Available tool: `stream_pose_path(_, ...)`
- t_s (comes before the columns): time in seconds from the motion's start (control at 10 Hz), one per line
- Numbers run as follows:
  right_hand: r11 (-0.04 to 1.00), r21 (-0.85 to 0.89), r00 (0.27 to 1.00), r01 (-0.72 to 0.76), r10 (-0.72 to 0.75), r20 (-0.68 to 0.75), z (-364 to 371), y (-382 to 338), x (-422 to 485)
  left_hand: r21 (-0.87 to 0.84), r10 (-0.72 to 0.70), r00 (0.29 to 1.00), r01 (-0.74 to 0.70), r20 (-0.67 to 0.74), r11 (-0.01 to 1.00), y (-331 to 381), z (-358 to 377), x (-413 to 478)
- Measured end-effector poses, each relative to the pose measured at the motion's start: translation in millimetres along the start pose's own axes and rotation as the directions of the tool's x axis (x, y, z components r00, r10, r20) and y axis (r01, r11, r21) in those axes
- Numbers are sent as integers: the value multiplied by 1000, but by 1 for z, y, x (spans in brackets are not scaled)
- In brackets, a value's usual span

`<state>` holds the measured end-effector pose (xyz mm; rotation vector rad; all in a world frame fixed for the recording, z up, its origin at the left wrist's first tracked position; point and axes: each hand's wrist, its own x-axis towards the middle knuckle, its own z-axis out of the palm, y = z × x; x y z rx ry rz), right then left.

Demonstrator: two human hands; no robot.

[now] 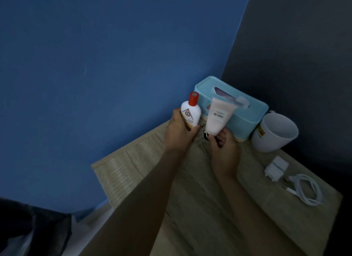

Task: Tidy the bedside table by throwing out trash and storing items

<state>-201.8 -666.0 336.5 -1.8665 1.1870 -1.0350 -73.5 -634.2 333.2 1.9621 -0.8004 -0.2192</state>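
Observation:
My left hand (178,131) grips a small white bottle with a red cap (191,112), held upright near the back left of the wooden bedside table (200,208). My right hand (223,144) holds a pale pink tube (220,115) by its lower end, its flat crimped end pointing up. Both items are in front of a light blue tissue box (245,114) at the back of the table. The two hands are close together, almost touching.
A white mug (274,134) stands to the right of the tissue box. A white charger plug (276,169) and its coiled white cable (306,189) lie near the table's right edge. A blue wall is behind and left, a dark wall on the right.

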Motion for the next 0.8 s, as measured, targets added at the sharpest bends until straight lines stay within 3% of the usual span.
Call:
stream_pose_path(0.6, 998, -49, 999, 39, -40, -27, 3, 5, 4, -48, 15, 1000, -14, 21, 999, -1, 2, 2)
stream_pose_path(0.7, 997, -69, 999, 16, -18, -33, 3, 5, 4, -96, -5, 999, 10, 52, 995, -1, 0, 0)
stream_pose_path(0.8, 993, -29, 993, -117, 117, -13, 3, 0, -2, -136, -138, 980, 157, 141, 978, 6, -14, -14)
